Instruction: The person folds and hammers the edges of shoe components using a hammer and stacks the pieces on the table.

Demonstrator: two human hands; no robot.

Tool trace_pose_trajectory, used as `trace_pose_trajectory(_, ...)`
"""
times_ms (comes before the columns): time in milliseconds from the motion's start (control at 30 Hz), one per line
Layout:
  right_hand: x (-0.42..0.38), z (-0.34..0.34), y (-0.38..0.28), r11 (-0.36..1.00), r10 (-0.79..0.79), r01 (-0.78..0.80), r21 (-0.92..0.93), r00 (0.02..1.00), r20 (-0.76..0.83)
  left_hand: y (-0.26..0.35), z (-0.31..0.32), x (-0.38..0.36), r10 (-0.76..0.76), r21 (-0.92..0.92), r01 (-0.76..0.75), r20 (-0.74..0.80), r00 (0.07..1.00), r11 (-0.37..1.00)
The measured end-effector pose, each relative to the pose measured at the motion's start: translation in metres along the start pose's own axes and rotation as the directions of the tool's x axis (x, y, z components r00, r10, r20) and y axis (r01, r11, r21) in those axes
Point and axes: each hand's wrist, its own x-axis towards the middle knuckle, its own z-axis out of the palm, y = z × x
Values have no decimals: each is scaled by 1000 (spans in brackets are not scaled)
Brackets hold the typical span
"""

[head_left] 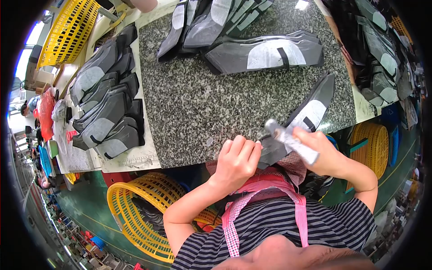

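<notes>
My right hand (317, 153) is closed around a hammer (294, 146), whose rounded metal head points up and left over a dark grey shoe-upper-like piece (310, 114). This long piece has a pale half-round patch with a black strip and lies slanted near the front edge of the speckled stone slab (198, 108). My left hand (238, 162) is curled at the piece's near end, fingers bent and pressed together on its edge. The fingertips are partly hidden.
Similar pieces lie stacked at the slab's back (274, 54), on the left side of the table (108, 99) and at the right (382, 63). Yellow plastic baskets stand below the table at left (117, 207) and right (371, 148); another yellow basket (67, 31) is at back left.
</notes>
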Motion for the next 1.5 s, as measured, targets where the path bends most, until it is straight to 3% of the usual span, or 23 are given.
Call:
trace_pose_trajectory(67,2,-3,-6,998,-3,3,59,1000,-12,3,1,0,44,101,-45,17,999,994)
trace_pose_trajectory(133,1,5,-1,989,34,-10,-150,987,159,4,0,0,57,109,-60,32,998,992)
trace_pose_trajectory(267,7,4,-2,995,-96,96,8,995,-10,7,-3,1,84,198,-97,71,994,975)
trace_pose_trajectory(333,4,5,-3,997,-80,80,12,997,1,7,-3,0,65,154,-70,36,997,986)
trace_pose_trajectory(400,5,12,2,983,-12,39,-177,988,151,12,0,-8,22,163,-33,68,997,986)
trace_pose_trajectory(467,9,12,4,977,-46,74,-200,989,139,19,14,-11,217,-26,-221,-114,970,975)
trace_pose_trajectory(533,11,7,0,992,-56,64,-109,995,77,34,29,-20,169,-14,-169,55,984,986)
trace_pose_trajectory(667,6,2,-14,981,-185,190,-38,977,101,36,37,-24,193,73,-196,46,980,978)
trace_pose_trajectory(733,12,13,-8,973,17,37,-227,973,230,34,43,-22,263,191,-256,-7,965,947)
trace_pose_trajectory(800,10,10,5,989,-75,91,-117,989,131,31,54,-9,240,238,-215,-83,967,947)
trace_pose_trajectory(900,-6,-12,16,959,-174,206,196,970,-169,19,25,21,36,-146,-37,-8,999,989)
trace_pose_trajectory(933,-21,-21,27,926,-104,201,319,949,-296,11,5,28,-128,-374,158,104,986,914)
trace_pose_trajectory(967,-36,-29,42,870,-21,228,437,903,-429,1,-16,40,-266,-523,248,43,963,815)
trace_pose_trajectory(1033,-49,-42,46,670,161,405,622,739,-654,-25,-70,63,-459,-574,350,-51,887,740)
trace_pose_trajectory(1067,-55,-38,54,629,344,478,613,536,-771,-39,-81,74,-396,-371,269,-325,859,889)
trace_pose_trajectory(1133,-65,-57,56,621,262,519,588,569,-780,-69,-94,106,-255,-143,214,-636,728,966)
trace_pose_trajectory(1167,-63,-60,50,638,356,478,603,512,-782,-85,-95,121,-221,-27,279,-686,693,960)
trace_pose_trajectory(1200,-69,-61,69,632,287,487,603,576,-765,-112,-89,136,-72,133,246,-733,676,960)
trace_pose_trajectory(1267,-67,-62,67,711,284,396,581,594,-753,-159,-76,152,-29,445,315,-541,841,838)
trace_pose_trajectory(1333,-71,-64,78,700,379,261,665,654,-655,-218,-47,143,-297,446,302,-82,951,843)
trace_pose_trajectory(1400,-70,-73,78,726,419,133,675,693,-587,-211,-28,149,-316,289,330,-97,944,899)
trace_pose_trajectory(1467,-63,-83,85,747,412,65,662,736,-537,-161,-29,172,-198,558,335,-292,936,759)
trace_pose_trajectory(1500,-54,-91,87,778,379,62,626,747,-546,-136,-24,187,-104,443,234,-297,949,865)
